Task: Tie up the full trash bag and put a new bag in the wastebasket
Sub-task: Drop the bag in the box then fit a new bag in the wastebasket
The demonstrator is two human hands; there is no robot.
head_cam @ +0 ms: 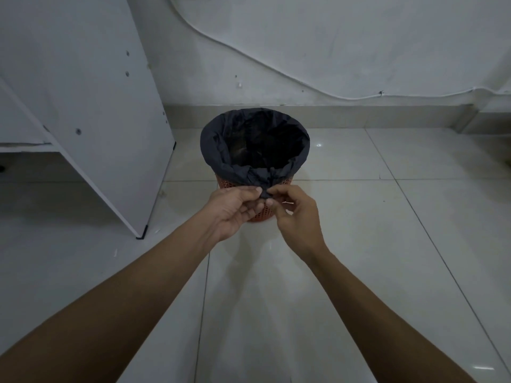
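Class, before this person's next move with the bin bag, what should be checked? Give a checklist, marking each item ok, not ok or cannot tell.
1. Left hand and right hand each have a grip on the black bag at its bunched edge: ok.
2. Wastebasket upright on the floor: ok.
3. Bag folded over the rim: ok.
4. Bag mouth tied shut: not ok, wide open.
5. Bag full: cannot tell, inside too dark.
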